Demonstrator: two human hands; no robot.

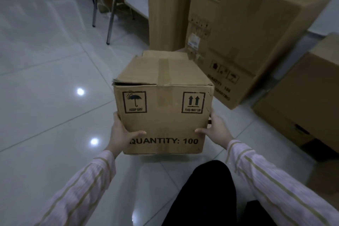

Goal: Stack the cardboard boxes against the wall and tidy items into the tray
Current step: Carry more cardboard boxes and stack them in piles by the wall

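A taped brown cardboard box (163, 101) printed "QUANTITY: 100" is in the middle of the view, over the tiled floor. My left hand (122, 132) grips its lower left corner, thumb across the front face. My right hand (214, 127) grips the lower right corner the same way. The box's top left flap edge is torn and slightly lifted. Whether the box rests on the floor or is lifted just off it cannot be told. No tray is in view.
A stack of larger cardboard boxes (247, 42) stands behind and to the right, with a tall cardboard column (168, 5) beside it. Another box (308, 101) sits at the right edge. A metal-legged chair (108, 2) stands at the back left on glossy tiles.
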